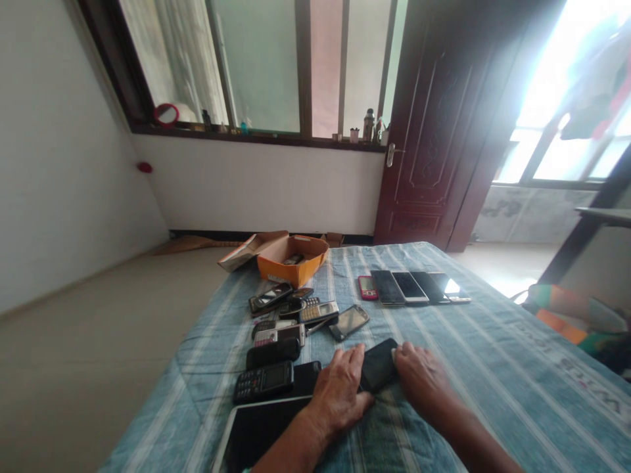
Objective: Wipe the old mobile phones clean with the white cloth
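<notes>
While left hand [340, 387] and right hand [419, 374] flanked it, black phone [379, 364]: lay on striped cloth [493, 355], taken as clock centre.
Left fingers: reached over the phone's 9 o'clock end, thumb stretched out along the near side; clasped or only pressing, couldn't tell.
Right fingers: curled closed on a pale scrap [394, 355] at the phone's 2 o'clock corner; scrap too small to identify.
Cloth slip: phone could skid or twist, likely cause a hard push from the right with the left bracing loosely on soft fabric.
Knock risk: left wrist sat near white-edged tablet [263, 433] at 8 o'clock and keypad phone [266, 380] at 9; a sideways swing might shove either.
Phone look: dark, slab-like, screen unlit, long side aimed at 2 o'clock; 9 o'clock end partly covered by the hand, damage not readable.
Others: silver phone [351, 322] and orange box [280, 270] at 11, phone row [387, 288] at 1.
</notes>
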The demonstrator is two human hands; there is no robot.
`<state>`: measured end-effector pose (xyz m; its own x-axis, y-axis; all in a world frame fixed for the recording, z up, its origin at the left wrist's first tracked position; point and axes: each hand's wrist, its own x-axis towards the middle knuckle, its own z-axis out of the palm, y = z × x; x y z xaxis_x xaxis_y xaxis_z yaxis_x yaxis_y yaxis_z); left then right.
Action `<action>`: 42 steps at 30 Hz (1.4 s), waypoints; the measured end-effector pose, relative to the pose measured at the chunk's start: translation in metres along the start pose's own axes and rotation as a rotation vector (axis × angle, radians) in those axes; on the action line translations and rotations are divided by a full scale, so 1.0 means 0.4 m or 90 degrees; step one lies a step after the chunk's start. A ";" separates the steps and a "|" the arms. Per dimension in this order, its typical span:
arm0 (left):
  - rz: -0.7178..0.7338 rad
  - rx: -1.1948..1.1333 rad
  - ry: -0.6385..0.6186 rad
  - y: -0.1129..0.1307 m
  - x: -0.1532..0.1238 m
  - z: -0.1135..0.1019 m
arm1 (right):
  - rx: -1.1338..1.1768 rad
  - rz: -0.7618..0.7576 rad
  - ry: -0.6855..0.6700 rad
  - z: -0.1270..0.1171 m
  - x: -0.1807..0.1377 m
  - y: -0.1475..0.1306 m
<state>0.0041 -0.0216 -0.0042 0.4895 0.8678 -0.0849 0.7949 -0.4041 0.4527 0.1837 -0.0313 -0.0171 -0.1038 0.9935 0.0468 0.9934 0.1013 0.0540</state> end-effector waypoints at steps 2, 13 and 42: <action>0.000 0.002 0.003 0.000 0.001 0.000 | -0.015 -0.007 0.028 0.011 -0.009 -0.021; 0.010 -0.004 0.007 -0.004 0.002 0.002 | 0.031 -0.155 0.169 0.040 -0.041 -0.097; 0.021 0.037 0.011 -0.009 0.002 0.005 | 0.235 -0.270 0.063 0.047 -0.041 -0.110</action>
<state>0.0024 -0.0201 -0.0077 0.5105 0.8581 -0.0548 0.7975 -0.4487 0.4032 0.1427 -0.0509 -0.0391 -0.4843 0.8537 0.1913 0.8127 0.5199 -0.2630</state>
